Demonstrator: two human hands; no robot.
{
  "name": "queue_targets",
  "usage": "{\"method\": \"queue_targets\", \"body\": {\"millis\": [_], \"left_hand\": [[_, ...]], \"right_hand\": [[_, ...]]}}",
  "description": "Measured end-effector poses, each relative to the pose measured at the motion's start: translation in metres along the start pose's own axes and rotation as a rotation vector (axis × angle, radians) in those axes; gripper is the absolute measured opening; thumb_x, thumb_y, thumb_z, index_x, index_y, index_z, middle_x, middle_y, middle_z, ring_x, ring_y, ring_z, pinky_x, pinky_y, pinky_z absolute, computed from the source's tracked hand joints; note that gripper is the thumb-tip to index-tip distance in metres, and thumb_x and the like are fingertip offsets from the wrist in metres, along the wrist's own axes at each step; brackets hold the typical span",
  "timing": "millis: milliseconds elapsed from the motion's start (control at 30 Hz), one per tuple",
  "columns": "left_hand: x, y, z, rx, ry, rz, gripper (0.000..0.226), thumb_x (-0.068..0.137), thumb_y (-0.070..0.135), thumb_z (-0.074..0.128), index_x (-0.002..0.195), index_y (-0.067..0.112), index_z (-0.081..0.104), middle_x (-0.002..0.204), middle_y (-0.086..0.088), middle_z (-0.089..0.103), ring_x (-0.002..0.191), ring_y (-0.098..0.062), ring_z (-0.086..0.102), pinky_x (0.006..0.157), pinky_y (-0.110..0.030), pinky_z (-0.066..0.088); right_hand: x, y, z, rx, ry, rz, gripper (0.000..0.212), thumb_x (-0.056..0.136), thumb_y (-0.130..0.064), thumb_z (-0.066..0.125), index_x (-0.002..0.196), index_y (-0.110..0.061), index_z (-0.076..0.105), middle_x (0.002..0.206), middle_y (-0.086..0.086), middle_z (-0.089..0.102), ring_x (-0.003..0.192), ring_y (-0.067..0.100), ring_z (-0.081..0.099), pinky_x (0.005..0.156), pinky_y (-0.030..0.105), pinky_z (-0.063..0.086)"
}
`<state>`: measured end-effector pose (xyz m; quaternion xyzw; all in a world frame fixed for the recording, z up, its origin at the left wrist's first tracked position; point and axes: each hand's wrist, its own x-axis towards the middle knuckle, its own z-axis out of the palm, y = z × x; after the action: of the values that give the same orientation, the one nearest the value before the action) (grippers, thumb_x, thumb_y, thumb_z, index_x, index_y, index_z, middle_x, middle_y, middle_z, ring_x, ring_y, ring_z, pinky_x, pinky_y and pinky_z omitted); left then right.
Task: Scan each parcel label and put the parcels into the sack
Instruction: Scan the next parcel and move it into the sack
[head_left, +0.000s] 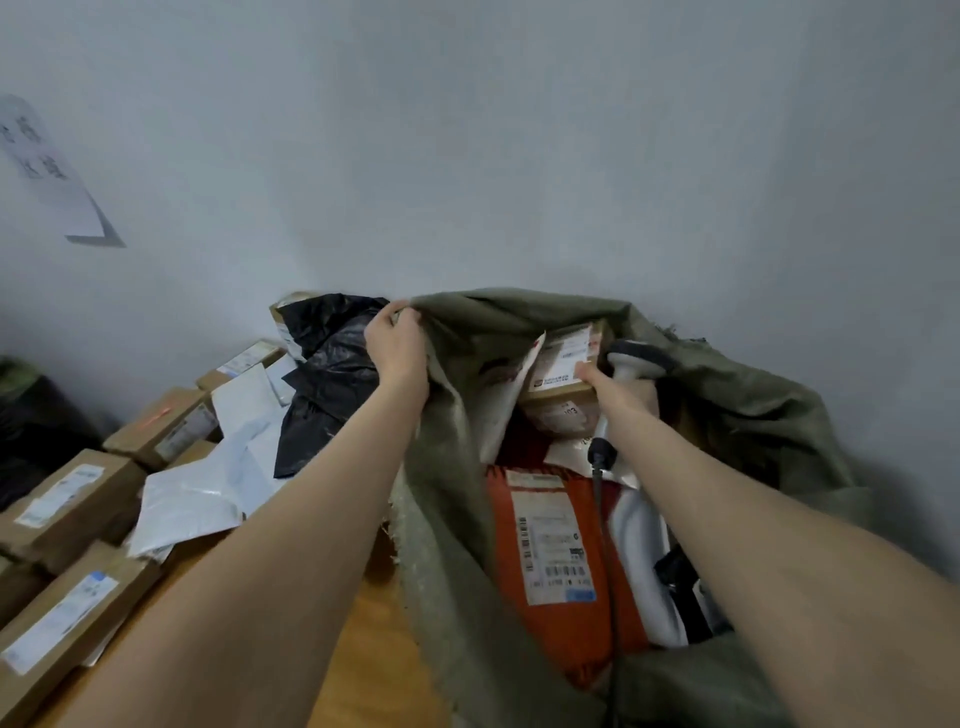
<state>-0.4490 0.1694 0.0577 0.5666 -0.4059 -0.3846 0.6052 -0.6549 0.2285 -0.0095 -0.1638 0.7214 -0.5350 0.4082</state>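
Left hand (397, 345) grips the far-left rim of the floppy woven olive sack (753, 415), open on the wooden table (363, 649). Right hand (592, 374) grips a grey scanner (631, 364) inside, touching a small cardboard box (563, 364). One glossy orange mailer (571, 634) lies nearer. Left: at least five brown boxes (67, 493), white poly mailers (208, 493), one crinkled black bag (332, 374).

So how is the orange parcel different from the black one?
The orange parcel lies inside the green sack; the black parcel sits outside, left of it. The orange parcel shows a big white label; the black parcel shows none here. The orange parcel lies flattish; the black parcel is crumpled. Both look like soft bags, not boxes.
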Motion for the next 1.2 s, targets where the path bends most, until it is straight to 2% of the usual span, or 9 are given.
{"method": "queue_targets", "body": {"millis": [67, 133, 267, 467, 633, 867, 933, 1067, 1200], "left_hand": [[-0.002, -0.011, -0.004, 0.103, -0.051, -0.016, 0.027, 0.093, 0.008, 0.046, 0.109, 0.012, 0.068, 0.096, -0.005, 0.065, 0.085, -0.016, 0.058, 0.078, -0.028, 0.05], [-0.002, -0.029, -0.011, 0.177, -0.057, -0.055, 0.028, 0.094, 0.011, 0.047, 0.11, 0.016, 0.068, 0.1, -0.006, 0.067, 0.092, -0.02, 0.06, 0.085, -0.032, 0.051], [0.005, -0.048, -0.019, 0.209, -0.009, -0.07, 0.024, 0.094, 0.013, 0.047, 0.103, 0.021, 0.068, 0.096, -0.003, 0.066, 0.093, -0.022, 0.06, 0.089, -0.035, 0.051], [0.01, -0.032, -0.015, 0.111, -0.002, 0.078, 0.024, 0.097, 0.011, 0.044, 0.088, 0.021, 0.064, 0.08, 0.007, 0.06, 0.074, -0.005, 0.053, 0.063, -0.016, 0.042], [0.037, -0.045, -0.046, 0.513, -0.112, 0.146, 0.015, 0.096, 0.022, 0.052, 0.104, 0.018, 0.063, 0.093, 0.001, 0.062, 0.094, -0.021, 0.06, 0.083, -0.034, 0.049], [0.03, -0.073, -0.062, 0.705, -0.27, -0.148, 0.099, 0.068, 0.041, 0.079, 0.149, 0.023, 0.023, 0.142, -0.011, 0.04, 0.123, -0.033, 0.048, 0.099, -0.049, 0.045], [0.024, -0.073, -0.063, 0.786, -0.253, -0.188, 0.105, 0.068, 0.042, 0.08, 0.15, 0.019, 0.019, 0.143, -0.014, 0.036, 0.126, -0.036, 0.044, 0.1, -0.05, 0.044], [0.0, -0.069, -0.067, 0.886, -0.202, -0.212, 0.111, 0.069, 0.045, 0.08, 0.152, 0.017, 0.011, 0.147, -0.018, 0.03, 0.132, -0.038, 0.035, 0.104, -0.055, 0.038], [-0.032, -0.059, -0.075, 0.988, -0.177, -0.166, 0.116, 0.071, 0.047, 0.079, 0.153, 0.021, 0.002, 0.152, -0.018, 0.02, 0.139, -0.038, 0.025, 0.108, -0.056, 0.032]], "right_hand": [[0.005, 0.002, 0.008, -0.193, -0.002, 0.021, 0.106, 0.064, -0.06, 0.081, 0.143, -0.004, 0.039, 0.132, 0.015, 0.056, 0.117, 0.033, 0.057, 0.098, 0.045, 0.05], [0.006, 0.0, 0.013, -0.393, 0.053, -0.013, 0.097, 0.075, -0.059, 0.075, 0.143, -0.001, 0.037, 0.137, 0.018, 0.047, 0.122, 0.034, 0.05, 0.095, 0.042, 0.047], [-0.003, 0.004, 0.032, -0.33, 0.086, -0.146, 0.086, 0.072, -0.053, 0.08, 0.137, -0.008, 0.045, 0.133, 0.012, 0.055, 0.115, 0.032, 0.058, 0.087, 0.04, 0.052], [0.001, 0.014, 0.071, -0.404, -0.014, -0.104, 0.079, 0.085, -0.036, 0.075, 0.143, -0.002, 0.034, 0.132, 0.016, 0.058, 0.115, 0.035, 0.059, 0.078, 0.039, 0.047], [0.015, 0.021, 0.086, -0.452, -0.082, -0.02, 0.082, 0.087, -0.047, 0.069, 0.143, 0.002, 0.036, 0.14, 0.015, 0.05, 0.122, 0.037, 0.054, 0.083, 0.041, 0.044], [0.001, 0.011, 0.071, -0.345, -0.172, -0.019, 0.038, 0.089, -0.032, 0.067, 0.109, -0.003, 0.055, 0.104, 0.011, 0.06, 0.094, 0.032, 0.061, 0.08, 0.038, 0.052], [-0.001, 0.009, 0.062, -0.286, -0.237, 0.047, 0.042, 0.082, -0.03, 0.069, 0.107, 0.002, 0.059, 0.1, 0.014, 0.066, 0.085, 0.031, 0.066, 0.077, 0.04, 0.056], [-0.026, 0.003, 0.037, -0.163, -0.36, 0.126, 0.015, 0.093, -0.013, 0.062, 0.092, -0.002, 0.051, 0.076, 0.016, 0.063, 0.058, 0.023, 0.059, 0.054, 0.033, 0.051], [-0.045, 0.002, 0.017, -0.076, -0.463, 0.124, 0.036, 0.089, -0.017, 0.064, 0.121, -0.003, 0.055, 0.089, 0.017, 0.068, 0.051, 0.017, 0.06, 0.042, 0.024, 0.046]]}}
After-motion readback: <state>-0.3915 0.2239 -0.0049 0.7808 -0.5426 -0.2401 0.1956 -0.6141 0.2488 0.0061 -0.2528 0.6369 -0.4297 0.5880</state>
